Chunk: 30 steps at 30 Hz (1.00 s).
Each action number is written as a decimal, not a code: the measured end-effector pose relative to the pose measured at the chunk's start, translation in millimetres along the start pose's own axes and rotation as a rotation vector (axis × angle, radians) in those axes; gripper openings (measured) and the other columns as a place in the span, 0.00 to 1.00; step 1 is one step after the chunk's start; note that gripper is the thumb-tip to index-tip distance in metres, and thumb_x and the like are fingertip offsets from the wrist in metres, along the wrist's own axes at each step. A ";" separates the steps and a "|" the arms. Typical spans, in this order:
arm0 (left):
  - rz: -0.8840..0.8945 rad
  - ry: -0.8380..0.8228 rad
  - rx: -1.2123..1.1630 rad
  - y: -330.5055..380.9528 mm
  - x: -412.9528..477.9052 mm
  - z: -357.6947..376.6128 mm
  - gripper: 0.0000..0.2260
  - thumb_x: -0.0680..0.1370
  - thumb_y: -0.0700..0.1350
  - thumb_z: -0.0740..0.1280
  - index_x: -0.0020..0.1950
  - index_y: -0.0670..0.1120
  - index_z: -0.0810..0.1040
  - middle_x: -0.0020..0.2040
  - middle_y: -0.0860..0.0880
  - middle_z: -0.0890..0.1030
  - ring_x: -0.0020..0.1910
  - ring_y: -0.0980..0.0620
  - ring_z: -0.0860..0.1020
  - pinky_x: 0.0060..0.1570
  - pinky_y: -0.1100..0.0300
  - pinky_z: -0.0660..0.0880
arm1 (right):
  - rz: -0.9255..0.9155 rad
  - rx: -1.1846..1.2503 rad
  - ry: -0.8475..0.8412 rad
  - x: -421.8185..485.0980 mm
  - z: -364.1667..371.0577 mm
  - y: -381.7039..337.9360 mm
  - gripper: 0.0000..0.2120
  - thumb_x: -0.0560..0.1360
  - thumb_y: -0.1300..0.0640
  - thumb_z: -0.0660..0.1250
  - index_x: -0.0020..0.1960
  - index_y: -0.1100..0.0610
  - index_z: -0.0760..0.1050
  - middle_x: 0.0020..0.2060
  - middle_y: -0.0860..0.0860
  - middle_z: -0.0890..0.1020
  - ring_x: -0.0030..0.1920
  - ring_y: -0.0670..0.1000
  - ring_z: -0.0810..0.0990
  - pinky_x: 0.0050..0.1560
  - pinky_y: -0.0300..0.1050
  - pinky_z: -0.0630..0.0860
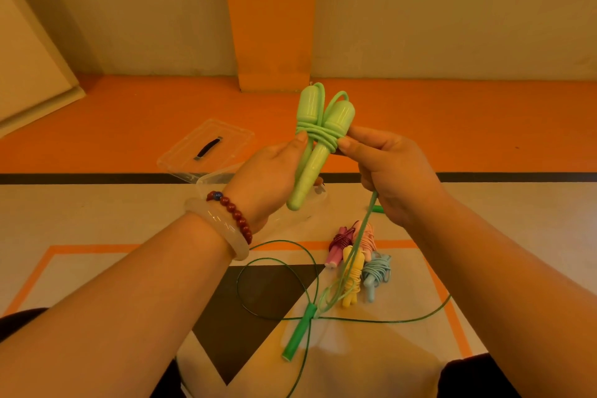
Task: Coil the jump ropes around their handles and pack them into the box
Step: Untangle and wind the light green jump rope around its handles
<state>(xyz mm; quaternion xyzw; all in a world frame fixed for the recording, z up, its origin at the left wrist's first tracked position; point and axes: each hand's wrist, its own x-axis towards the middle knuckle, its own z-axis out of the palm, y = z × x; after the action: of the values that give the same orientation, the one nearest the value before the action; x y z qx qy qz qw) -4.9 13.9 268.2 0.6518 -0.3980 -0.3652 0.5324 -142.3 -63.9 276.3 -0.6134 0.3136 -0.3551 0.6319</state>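
Light-green jump rope (318, 136) partly coiled round upright handles (307, 176); dark-green rope (298, 333) sprawled loose.

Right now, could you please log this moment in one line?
step: coiling | left hand: holds light green handles | right hand: pinches rope | box: lid off

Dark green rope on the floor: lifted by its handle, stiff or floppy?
Probably floppy: the dark green rope lies in loose loops. Its handle looks rigid. It may snag the light green rope crossing it.
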 end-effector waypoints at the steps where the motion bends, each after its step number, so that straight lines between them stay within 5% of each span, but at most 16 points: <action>1: 0.003 0.042 0.082 1.8 -0.2 -1.4 0.22 0.81 0.58 0.56 0.47 0.43 0.81 0.44 0.38 0.82 0.43 0.42 0.80 0.50 0.44 0.77 | -0.010 0.002 0.008 -1.8 2.8 -0.2 0.14 0.79 0.66 0.62 0.63 0.60 0.75 0.40 0.50 0.82 0.22 0.37 0.72 0.24 0.27 0.66; 5: 0.038 0.199 0.338 6.0 -1.2 2.0 0.20 0.84 0.52 0.53 0.37 0.43 0.72 0.34 0.46 0.73 0.35 0.47 0.71 0.38 0.54 0.68 | -0.026 0.020 0.051 -5.6 13.1 4.0 0.15 0.79 0.65 0.62 0.64 0.62 0.75 0.44 0.52 0.82 0.24 0.35 0.74 0.25 0.26 0.67; 9: 0.061 0.311 0.296 -3.5 0.8 15.4 0.17 0.84 0.46 0.50 0.46 0.38 0.72 0.43 0.45 0.77 0.43 0.45 0.73 0.41 0.56 0.66 | -0.078 -0.028 0.087 -8.4 24.0 10.2 0.15 0.78 0.64 0.64 0.64 0.57 0.76 0.48 0.50 0.83 0.28 0.34 0.76 0.29 0.25 0.69; 13: 0.154 0.365 0.402 -16.6 2.9 19.4 0.15 0.85 0.46 0.49 0.45 0.42 0.70 0.37 0.49 0.71 0.38 0.48 0.69 0.34 0.57 0.55 | -0.110 -0.119 0.067 -6.2 23.4 16.4 0.14 0.77 0.60 0.67 0.62 0.57 0.79 0.51 0.47 0.85 0.52 0.39 0.82 0.52 0.32 0.76; 16: 0.207 0.362 0.499 -22.9 4.3 17.7 0.14 0.84 0.45 0.48 0.46 0.42 0.69 0.40 0.45 0.72 0.39 0.46 0.71 0.34 0.59 0.57 | -0.097 -0.184 0.064 -4.9 18.4 19.4 0.14 0.77 0.58 0.68 0.61 0.57 0.80 0.51 0.47 0.85 0.54 0.42 0.82 0.57 0.38 0.76; 20: 0.277 0.319 0.554 -24.0 3.8 16.4 0.14 0.84 0.45 0.50 0.52 0.40 0.71 0.45 0.42 0.75 0.45 0.44 0.73 0.41 0.56 0.64 | -0.084 -0.144 0.059 -5.2 15.2 16.6 0.13 0.77 0.61 0.67 0.60 0.58 0.80 0.50 0.49 0.85 0.49 0.39 0.82 0.49 0.32 0.76; 24: 0.216 0.220 0.519 -22.1 4.9 15.7 0.22 0.80 0.60 0.56 0.60 0.43 0.72 0.49 0.48 0.76 0.46 0.49 0.75 0.40 0.57 0.69 | -0.063 -0.034 0.040 -9.1 12.1 7.5 0.13 0.78 0.64 0.63 0.63 0.61 0.76 0.45 0.51 0.83 0.27 0.34 0.76 0.29 0.26 0.69; 27: 0.147 0.188 0.522 -21.0 8.3 15.3 0.22 0.78 0.63 0.56 0.53 0.45 0.74 0.39 0.51 0.75 0.36 0.53 0.72 0.31 0.61 0.65 | -0.031 0.057 -0.043 -9.8 9.8 3.9 0.15 0.79 0.66 0.61 0.65 0.62 0.74 0.47 0.54 0.82 0.25 0.36 0.75 0.27 0.26 0.69; 30: 0.055 0.126 0.220 -17.9 10.0 15.8 0.24 0.76 0.68 0.57 0.40 0.46 0.71 0.30 0.49 0.70 0.29 0.48 0.69 0.35 0.55 0.68 | -0.025 0.059 -0.075 -4.3 3.8 7.3 0.15 0.79 0.64 0.61 0.65 0.56 0.74 0.46 0.54 0.83 0.24 0.39 0.73 0.28 0.28 0.69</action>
<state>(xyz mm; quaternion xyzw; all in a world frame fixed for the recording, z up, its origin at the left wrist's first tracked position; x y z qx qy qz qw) -12.7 0.5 247.4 0.7168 -0.4189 -0.2629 0.4916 -141.0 -58.2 269.0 -0.6114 0.2714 -0.3485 0.6566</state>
